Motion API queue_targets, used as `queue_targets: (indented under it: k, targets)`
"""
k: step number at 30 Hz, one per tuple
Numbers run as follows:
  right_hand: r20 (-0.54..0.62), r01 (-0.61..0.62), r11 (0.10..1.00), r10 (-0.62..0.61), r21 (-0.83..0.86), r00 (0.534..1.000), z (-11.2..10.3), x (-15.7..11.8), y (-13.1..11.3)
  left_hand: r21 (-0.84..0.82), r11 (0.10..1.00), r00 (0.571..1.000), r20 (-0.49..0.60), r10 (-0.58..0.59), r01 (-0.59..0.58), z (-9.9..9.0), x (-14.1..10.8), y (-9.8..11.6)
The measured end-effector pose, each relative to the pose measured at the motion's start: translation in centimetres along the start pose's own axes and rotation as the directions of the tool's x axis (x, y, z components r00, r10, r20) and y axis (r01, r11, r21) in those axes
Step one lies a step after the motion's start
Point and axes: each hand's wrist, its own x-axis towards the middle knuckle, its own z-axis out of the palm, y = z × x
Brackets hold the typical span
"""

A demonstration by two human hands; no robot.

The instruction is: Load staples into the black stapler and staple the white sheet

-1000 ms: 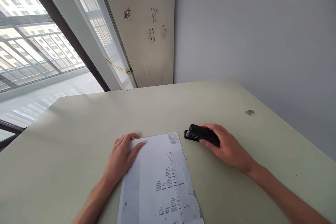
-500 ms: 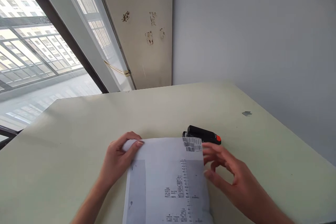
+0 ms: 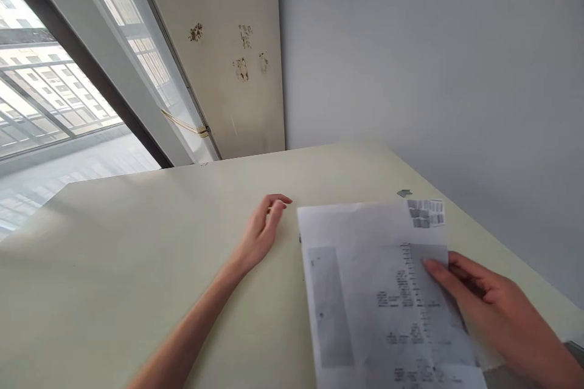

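Printed white paper (image 3: 369, 292), possibly more than one sheet, is pinched at its right edge by my right hand (image 3: 493, 298), thumb on top and fingers behind. My left hand (image 3: 264, 228) is just left of the paper's top left corner, apart from it, over the table. Its fingers are partly curled and apart, with nothing in them. The black stapler is almost wholly hidden behind the paper; only a small dark bit shows at the paper's left edge.
The pale table (image 3: 137, 255) reaches back to a grey wall (image 3: 410, 61) and a window at the left. A small grey scrap (image 3: 404, 193) lies beyond the paper's top edge.
The paper has moved to the right in my right hand, which has closed on its edge. My left hand has let go of the paper. The paper now covers the stapler, and the view has shifted slightly.
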Motion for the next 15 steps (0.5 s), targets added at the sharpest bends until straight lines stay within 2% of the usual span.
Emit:
queue_targets:
  k: [2, 3, 4, 6, 8, 11, 15]
  targets:
    - [0.015, -0.209, 0.973, 0.209, 0.095, 0.978, -2.1, 1.1, 1.7, 0.055, 0.997, 0.990, 0.135, 0.041, -0.048, 0.9, 0.3, -0.3]
    - [0.000, -0.246, 0.962, 0.247, 0.119, 0.969, -2.9, 1.6, 2.5, 0.070, 0.995, 0.980, 0.192, 0.057, -0.072, 1.3, 0.3, -0.4]
    - [0.004, -0.259, 0.957, 0.261, 0.132, 0.965, -3.6, 2.2, 3.1, 0.079, 0.993, 0.969, 0.237, 0.068, -0.089, 1.6, 0.3, -0.5]
    - [0.001, -0.204, 0.964, 0.207, 0.168, 0.978, -4.5, 3.2, 4.0, 0.088, 0.991, 0.957, 0.280, 0.071, -0.099, 2.2, 0.3, -0.6]
    - [-0.003, -0.171, 0.967, 0.175, 0.187, 0.985, -4.7, 4.0, 4.4, 0.083, 0.993, 0.960, 0.272, 0.063, -0.088, 2.6, 0.1, -0.8]
    - [0.025, -0.222, 0.956, 0.221, 0.193, 0.975, -4.0, 5.3, 4.7, 0.053, 0.997, 0.968, 0.249, 0.042, -0.056, 2.5, -0.3, -1.0]
    - [0.088, -0.241, 0.957, 0.229, 0.164, 0.969, -2.1, 7.0, 4.4, 0.044, 0.999, 0.980, 0.196, -0.023, 0.015, 0.4, -1.4, -1.5]
